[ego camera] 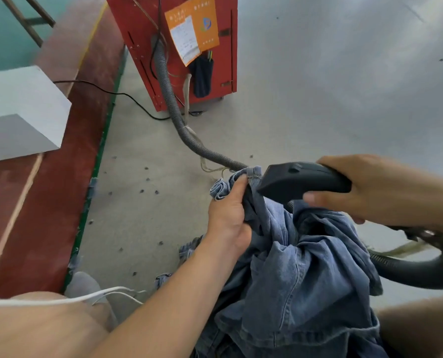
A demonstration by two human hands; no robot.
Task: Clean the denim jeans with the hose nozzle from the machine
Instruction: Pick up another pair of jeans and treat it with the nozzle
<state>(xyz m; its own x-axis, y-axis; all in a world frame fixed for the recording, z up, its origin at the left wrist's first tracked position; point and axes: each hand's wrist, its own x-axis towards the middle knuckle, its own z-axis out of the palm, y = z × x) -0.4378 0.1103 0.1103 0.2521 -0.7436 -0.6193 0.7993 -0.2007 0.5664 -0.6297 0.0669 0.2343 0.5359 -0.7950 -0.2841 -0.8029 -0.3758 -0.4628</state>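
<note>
There is one pair of denim jeans (298, 267), one black hose nozzle (303, 180) and one grey ribbed hose (174, 109). Two hands are seen: one left hand (228, 218) and one right hand (365, 189). Far in the scene stands one red machine (215, 81), with one orange label (192, 27). One black cable (112, 93) lies at the left, one white cable (60, 301) near. One white block (16, 112) is at the left.
</note>
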